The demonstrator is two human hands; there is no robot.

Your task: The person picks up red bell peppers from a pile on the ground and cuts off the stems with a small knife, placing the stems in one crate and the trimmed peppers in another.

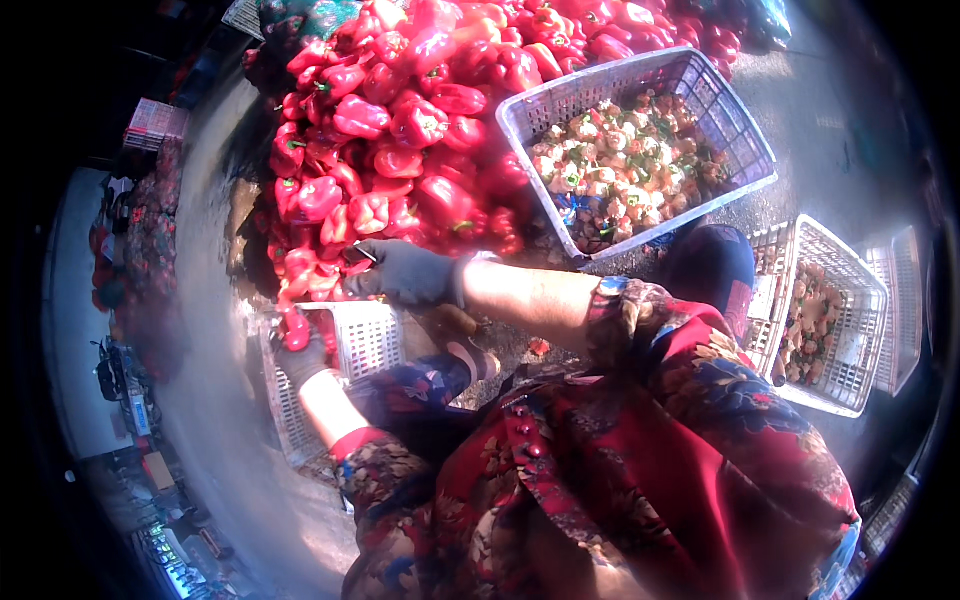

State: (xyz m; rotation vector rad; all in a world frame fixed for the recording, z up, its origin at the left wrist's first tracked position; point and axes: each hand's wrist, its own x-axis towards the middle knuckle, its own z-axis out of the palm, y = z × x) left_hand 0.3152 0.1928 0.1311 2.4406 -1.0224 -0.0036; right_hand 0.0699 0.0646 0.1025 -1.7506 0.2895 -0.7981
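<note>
Both my hands wear dark grey gloves. My left hand point(304, 362) grips a red bell pepper point(294, 328) over the white plastic crate point(370, 340), its fingers partly hidden. My right hand point(412, 273) is closed at the near edge of a big heap of red bell peppers point(400, 162). A short, thin tool with a pale, blade-like glint point(367, 254) sticks out from its fingers; most of the tool is hidden in the glove. Some red shows inside the white crate beside my left hand.
A pale crate point(637, 237) of cut pepper cores stands right of the heap. Further right is another white crate point(845, 400) with cores inside. My shoe point(712, 265) is between them. Netted sacks point(310, 20) lie at the back; more red produce point(155, 240) sits far left.
</note>
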